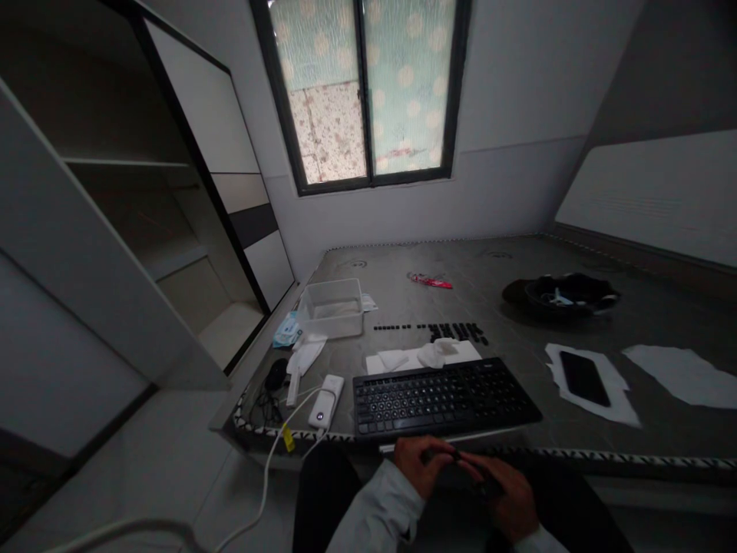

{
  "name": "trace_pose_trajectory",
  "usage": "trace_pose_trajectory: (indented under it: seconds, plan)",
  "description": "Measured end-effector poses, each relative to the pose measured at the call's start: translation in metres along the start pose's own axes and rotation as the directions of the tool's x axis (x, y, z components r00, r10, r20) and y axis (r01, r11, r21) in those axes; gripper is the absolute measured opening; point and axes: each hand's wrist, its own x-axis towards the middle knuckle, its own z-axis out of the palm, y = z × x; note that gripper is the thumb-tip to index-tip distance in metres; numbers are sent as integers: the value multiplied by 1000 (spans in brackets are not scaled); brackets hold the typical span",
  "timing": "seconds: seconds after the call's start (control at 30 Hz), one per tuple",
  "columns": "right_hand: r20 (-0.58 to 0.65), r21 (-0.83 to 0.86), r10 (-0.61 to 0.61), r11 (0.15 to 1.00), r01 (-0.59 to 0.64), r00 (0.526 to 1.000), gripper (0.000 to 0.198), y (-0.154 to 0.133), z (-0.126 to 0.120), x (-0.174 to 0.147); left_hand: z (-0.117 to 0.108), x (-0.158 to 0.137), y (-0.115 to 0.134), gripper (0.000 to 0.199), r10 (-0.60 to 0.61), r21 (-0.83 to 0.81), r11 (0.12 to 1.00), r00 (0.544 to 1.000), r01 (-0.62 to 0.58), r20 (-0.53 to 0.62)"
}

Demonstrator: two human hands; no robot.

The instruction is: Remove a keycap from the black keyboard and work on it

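At the bottom centre of the frame the left hand [419, 465] and the right hand [507, 495] meet over the lap, fingers curled around a small dark object [461, 461] pinched between them; it is too dim and too small to tell what it is, though both hands are clearly closed on it. Judging by how easily the fingertips carry it, it is probably light, stiff and easy to drop, so a pinch at its edges looks the sensible hold. Just above the hands, a black keyboard [443, 395] lies along the near edge of the table [518, 265]. Beyond it sit white tissues [423, 355] and rows of loose black keycaps [454, 332]. To the left are a white power bank [325, 399] with its cable and a clear plastic tub [332, 307]; to the right, a dark phone [584, 378] rests on white paper.
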Motion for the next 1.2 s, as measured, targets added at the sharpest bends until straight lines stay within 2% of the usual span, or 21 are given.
trace_pose_trajectory:
  seconds: [0.17, 0.47, 0.67, 0.83, 1.07, 1.2]
  plan:
    - [-30, -2, 0, 1000, 0, 1000, 12, 0, 0, 0, -1, 1, 4, 19, -52, -23, 998, 999, 52, -15]
    - [21, -3, 41, 999, -41, 999, 14, 4, 3, -6, -1, 0, 1, 17, -49, -10, 999, 999, 49, -19]
    - [2, -1, 56, 998, -56, 998, 15, 0, 2, 0, -2, 1, 7, 16, -10, 23, 1000, 1000, 11, -13]
    - [-10, 19, 68, 998, -68, 998, 14, -2, 3, 1, -1, 1, 2, 15, 22, 31, 999, 1000, -23, 10]
    - [38, 24, 103, 994, -104, 994, 14, 3, 6, -6, -1, 0, -7, 17, 88, 62, 994, 993, -93, 74]
    - [67, 41, 127, 991, -130, 990, 15, 6, 5, -7, 0, 0, -6, 17, 131, 63, 989, 990, -133, 44]
